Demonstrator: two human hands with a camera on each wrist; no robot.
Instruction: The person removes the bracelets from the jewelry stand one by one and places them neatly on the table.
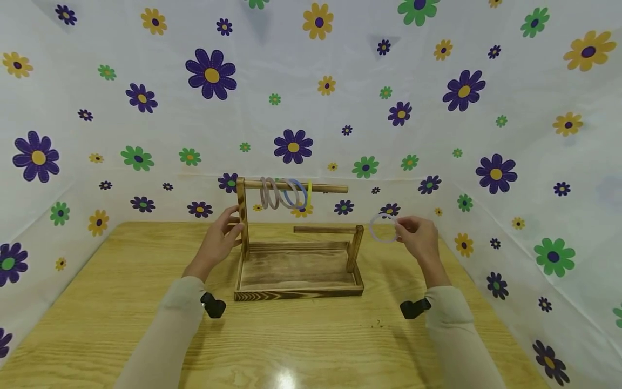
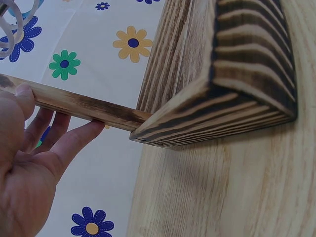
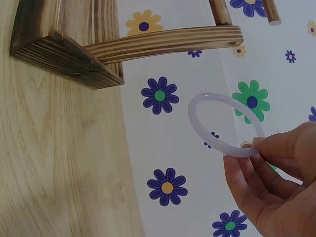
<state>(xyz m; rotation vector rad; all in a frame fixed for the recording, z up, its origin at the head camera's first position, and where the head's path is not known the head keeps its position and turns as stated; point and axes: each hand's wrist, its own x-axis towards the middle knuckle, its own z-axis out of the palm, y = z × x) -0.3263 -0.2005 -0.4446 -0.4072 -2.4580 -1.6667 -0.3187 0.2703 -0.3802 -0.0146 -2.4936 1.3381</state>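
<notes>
A wooden stand [image 1: 298, 295] has two posts and two horizontal rods. Around the upper rod [image 1: 330, 188] hang several rings: brownish ones, a blue one [image 1: 305, 195] and a yellow one [image 1: 309, 194]. My left hand [image 1: 218, 240] holds the tall left post [image 2: 84, 102], thumb on one side and fingertips on the other. To the right of the short post [image 1: 356, 249], my right hand [image 1: 419, 237] pinches a pale translucent ring [image 3: 197, 121] between thumb and fingers, apart from the stand. Nothing hangs on the lower rod [image 1: 320, 229].
The stand's tray base rests on a wooden table [image 1: 311, 346]. A white cloth with printed flowers [image 1: 170, 124] surrounds the back and sides. Small dark specks [image 1: 377, 324] lie on the table at the right front.
</notes>
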